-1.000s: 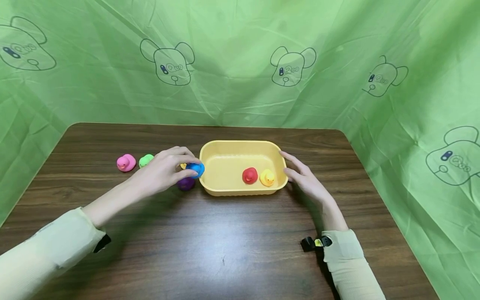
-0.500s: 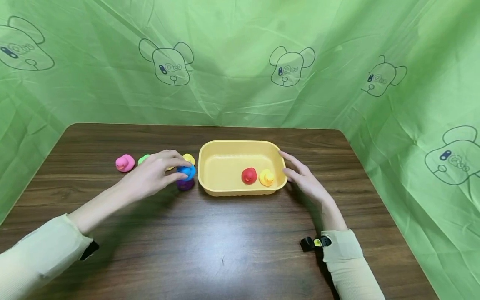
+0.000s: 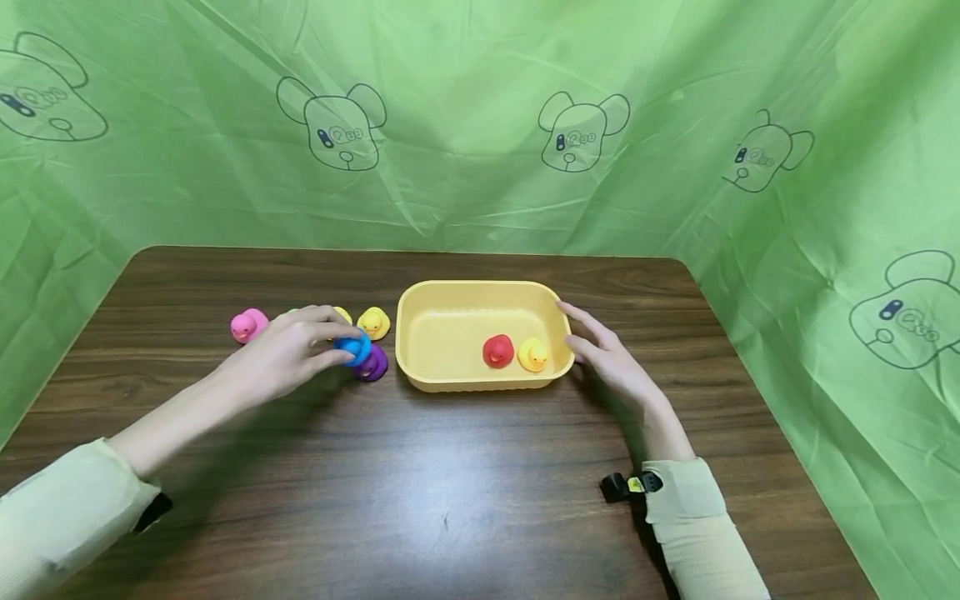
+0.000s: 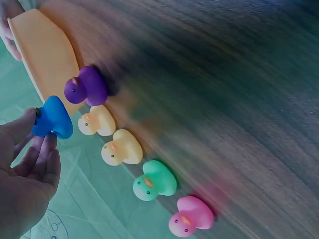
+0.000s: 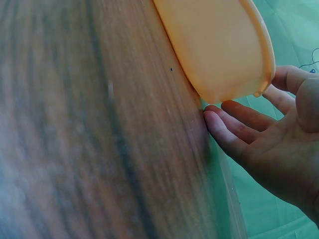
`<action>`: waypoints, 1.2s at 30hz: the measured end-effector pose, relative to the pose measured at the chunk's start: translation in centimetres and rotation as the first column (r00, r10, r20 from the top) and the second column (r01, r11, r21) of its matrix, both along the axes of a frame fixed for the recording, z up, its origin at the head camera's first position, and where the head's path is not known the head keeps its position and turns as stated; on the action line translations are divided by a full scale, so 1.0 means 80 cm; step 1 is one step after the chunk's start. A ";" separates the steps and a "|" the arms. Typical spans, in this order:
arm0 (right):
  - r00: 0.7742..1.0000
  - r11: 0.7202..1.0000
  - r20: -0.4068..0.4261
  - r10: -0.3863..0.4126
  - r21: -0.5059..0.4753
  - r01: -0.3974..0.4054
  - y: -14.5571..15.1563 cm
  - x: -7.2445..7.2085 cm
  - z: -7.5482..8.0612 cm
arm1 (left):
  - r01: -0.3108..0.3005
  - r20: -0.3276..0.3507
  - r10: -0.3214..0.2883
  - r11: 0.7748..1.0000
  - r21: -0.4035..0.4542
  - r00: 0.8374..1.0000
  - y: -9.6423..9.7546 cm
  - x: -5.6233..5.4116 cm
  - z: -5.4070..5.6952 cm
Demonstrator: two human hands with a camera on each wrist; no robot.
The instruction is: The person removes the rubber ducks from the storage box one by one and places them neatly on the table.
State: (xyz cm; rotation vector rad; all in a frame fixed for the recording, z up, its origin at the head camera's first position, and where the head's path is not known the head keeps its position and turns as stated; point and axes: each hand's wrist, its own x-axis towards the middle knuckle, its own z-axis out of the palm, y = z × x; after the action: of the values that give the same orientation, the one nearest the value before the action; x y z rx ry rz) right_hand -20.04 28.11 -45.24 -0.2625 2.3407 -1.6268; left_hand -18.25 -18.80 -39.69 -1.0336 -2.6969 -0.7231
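My left hand [image 3: 288, 350] pinches a blue rubber duck [image 3: 353, 348] between thumb and fingertips, held above the table left of a yellow plastic basin [image 3: 442, 385]. Just by it sit a purple rubber duck [image 3: 372, 367] and a yellow rubber duck [image 3: 373, 323]. The left wrist view shows the blue duck raised off the table, its face partly covered by the thumb. At the basin's right end, my right hand [image 3: 615, 362] touches the rim and end wall with relaxed fingers. A red rubber duck [image 3: 498, 352] and a yellow one [image 3: 533, 356] lie inside the basin.
In the left wrist view, a second yellow duck [image 4: 122, 148], a green duck [image 4: 156, 180] and a pink duck [image 4: 193, 216] continue the row on the wooden table [image 3: 450, 500]. A green printed curtain [image 3: 465, 183] surrounds the table's back and sides.
My left hand has carried the blue duck leftward, away from the basin's left rim and past the purple duck, uncovering a yellow duck. The right hand has stayed at the basin.
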 end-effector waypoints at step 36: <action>1.000 1.000 -0.004 0.001 -0.012 -0.001 0.000 -0.001 -0.002 | -0.049 -0.019 0.048 0.998 -0.046 0.999 -0.032 0.003 -0.033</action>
State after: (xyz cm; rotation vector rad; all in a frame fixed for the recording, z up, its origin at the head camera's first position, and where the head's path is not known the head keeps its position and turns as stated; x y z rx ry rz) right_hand -20.12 28.12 -45.37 -0.2701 2.3341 -1.6424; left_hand -17.98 -21.37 -42.36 -0.9768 -2.7251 -0.6426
